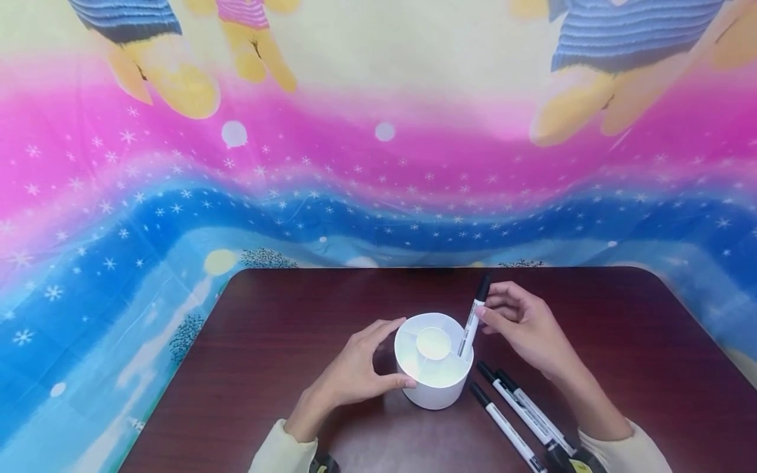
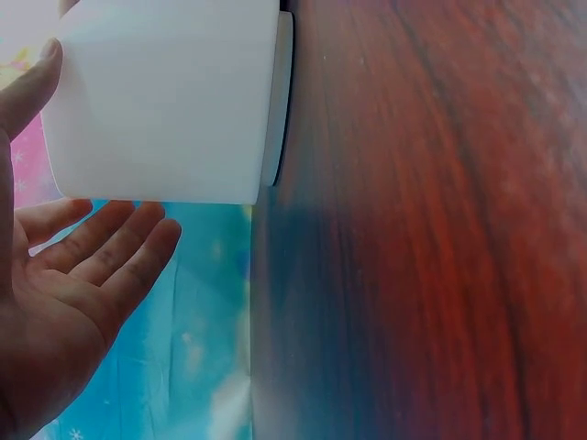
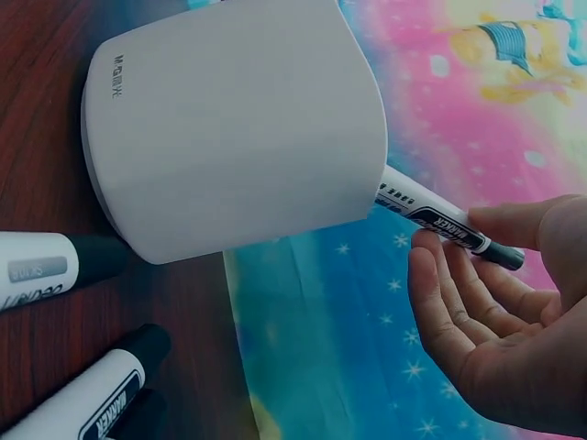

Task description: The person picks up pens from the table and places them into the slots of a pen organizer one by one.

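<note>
A round white pen holder (image 1: 434,393) with a central ring and divided outer compartments stands upright on the table. My left hand (image 1: 357,368) holds its left side, thumb at the front and fingertips near the back rim; the left wrist view shows the other fingers fairly straight beside the wall. Between thumb and fingers my right hand (image 1: 526,325) pinches a white marker (image 1: 471,327) with a black cap. This marker leans to the right, cap up, its lower end inside the holder's right compartment. In the right wrist view, the holder's wall (image 3: 238,119) hides that end.
Three more black-capped markers lie to the holder's right: a near one (image 1: 510,428), a middle one (image 1: 523,410) and a far one (image 1: 538,414). They point diagonally below my right forearm. Behind the dark wooden table (image 1: 319,295) hangs a colourful printed cloth (image 1: 378,177).
</note>
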Available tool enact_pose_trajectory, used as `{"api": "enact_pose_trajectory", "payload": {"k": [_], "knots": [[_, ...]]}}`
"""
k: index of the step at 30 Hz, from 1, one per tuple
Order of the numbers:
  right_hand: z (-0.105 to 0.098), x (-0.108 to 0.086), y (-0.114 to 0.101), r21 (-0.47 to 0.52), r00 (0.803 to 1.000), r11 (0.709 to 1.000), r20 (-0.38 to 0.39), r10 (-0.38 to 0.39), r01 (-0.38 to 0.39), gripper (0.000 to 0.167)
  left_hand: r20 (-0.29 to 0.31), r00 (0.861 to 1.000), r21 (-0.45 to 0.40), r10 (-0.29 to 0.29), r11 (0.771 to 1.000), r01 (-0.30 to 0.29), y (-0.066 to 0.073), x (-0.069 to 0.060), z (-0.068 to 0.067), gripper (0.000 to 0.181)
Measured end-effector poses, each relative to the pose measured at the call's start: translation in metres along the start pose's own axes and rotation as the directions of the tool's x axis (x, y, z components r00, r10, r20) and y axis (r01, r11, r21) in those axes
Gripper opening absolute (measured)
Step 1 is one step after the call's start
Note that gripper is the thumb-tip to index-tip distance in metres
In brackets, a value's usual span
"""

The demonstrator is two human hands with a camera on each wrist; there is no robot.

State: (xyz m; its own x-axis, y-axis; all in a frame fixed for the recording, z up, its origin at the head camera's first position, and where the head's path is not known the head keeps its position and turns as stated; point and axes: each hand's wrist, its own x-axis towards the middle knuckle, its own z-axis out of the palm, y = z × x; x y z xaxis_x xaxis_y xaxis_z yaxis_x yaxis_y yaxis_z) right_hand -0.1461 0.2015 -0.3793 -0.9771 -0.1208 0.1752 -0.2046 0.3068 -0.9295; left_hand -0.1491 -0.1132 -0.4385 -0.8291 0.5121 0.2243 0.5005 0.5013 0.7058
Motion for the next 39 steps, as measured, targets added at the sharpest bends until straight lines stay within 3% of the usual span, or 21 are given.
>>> {"api": "enact_pose_trajectory", "payload": {"k": [20,29,39], "knots": [[0.014,-0.001,0.007,-0.178,1.0,0.984,0.019,-0.02,0.023,0.031,-0.008,1.0,-0.025,0.011,1.0,-0.011,0.0,0.0,0.0,0.096],[0.015,-0.002,0.006,-0.301,0.997,0.951,0.016,-0.069,0.071,0.033,-0.009,1.0,-0.007,0.007,1.0,-0.008,-0.001,0.0,0.001,0.096],[0.011,-0.003,0.003,-0.318,0.996,0.944,0.009,-0.085,0.084,0.033,-0.004,1.0,-0.002,0.008,1.0,-0.008,0.0,0.0,0.002,0.097]]}}
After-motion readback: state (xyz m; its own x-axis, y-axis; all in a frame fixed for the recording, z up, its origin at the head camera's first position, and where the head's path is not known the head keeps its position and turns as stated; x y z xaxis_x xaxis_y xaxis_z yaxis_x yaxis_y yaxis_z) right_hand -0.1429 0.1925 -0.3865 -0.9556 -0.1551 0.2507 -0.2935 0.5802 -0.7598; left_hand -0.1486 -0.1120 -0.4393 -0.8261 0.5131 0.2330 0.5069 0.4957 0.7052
